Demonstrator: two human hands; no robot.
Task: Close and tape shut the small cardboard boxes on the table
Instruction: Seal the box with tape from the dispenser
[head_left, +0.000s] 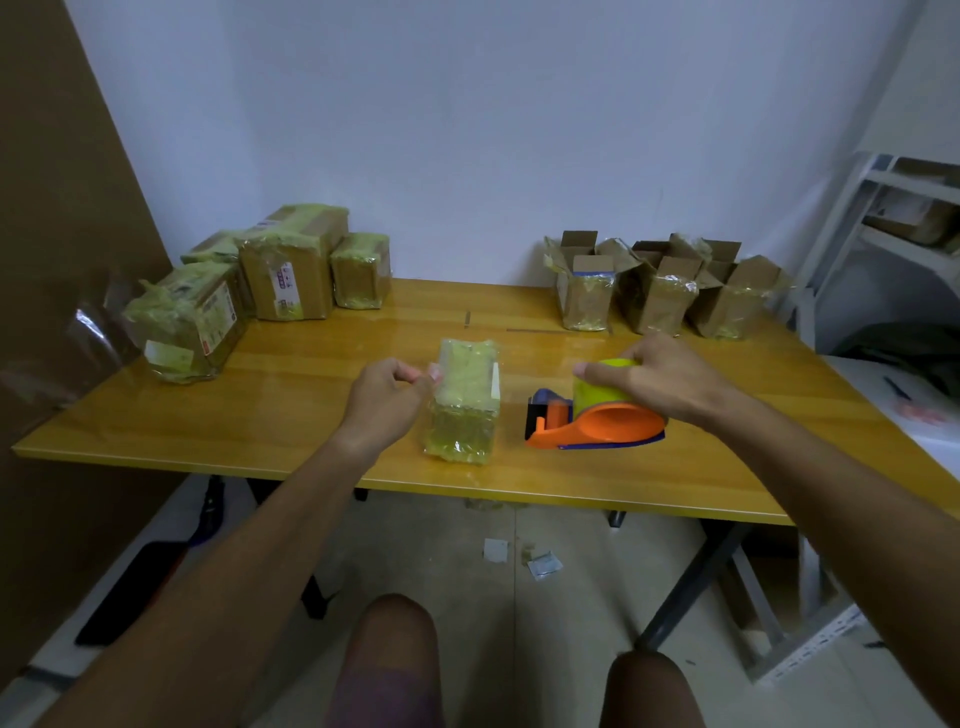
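Note:
A small cardboard box (465, 400) wrapped in yellowish tape lies closed near the table's front edge. My left hand (387, 397) sits at its left side, fingers curled, thumb and fingertips touching the box's upper left edge. To the right stands an orange and blue tape dispenser (592, 423) with a yellow-green tape roll. My right hand (657, 376) grips the roll from above. Three small boxes (660, 291) with open flaps stand at the back right.
Several taped boxes (260, 280) are stacked at the back left of the wooden table (291, 410). A loose sheet of clear film (88, 332) hangs off the left edge. A metal shelf (893, 218) stands at the right. Paper scraps lie on the floor below.

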